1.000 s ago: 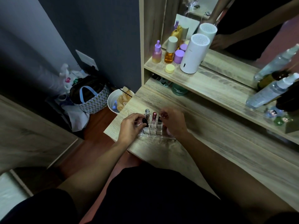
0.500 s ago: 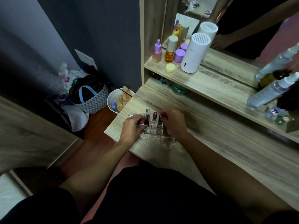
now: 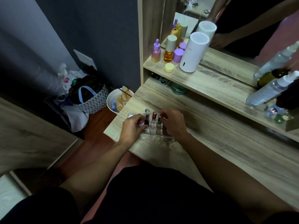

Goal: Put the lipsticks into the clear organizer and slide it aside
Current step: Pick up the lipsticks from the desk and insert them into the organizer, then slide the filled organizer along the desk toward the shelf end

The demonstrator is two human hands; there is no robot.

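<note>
Organizer: we see the clear organizer near the surface left edge, lipsticks upright inside.
Left hand: our grip pinches a dark lipstick at a slot.
Right hand: fingers curl at the organizer's right side; grip unclear.
Risk: sliding hard could topple tubes or push it off the edge.

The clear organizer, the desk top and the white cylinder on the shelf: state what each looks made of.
Clear organizer: probably acrylic or a similar hard plastic; transparent, glossy walls, and the desk shows through its cells.
Desk top: wood-look board, perhaps laminate; pale printed-looking grain, matte, with a thin flat edge.
White cylinder: likely moulded plastic; smooth, even satin white, with a fine slotted grille on top.
</note>
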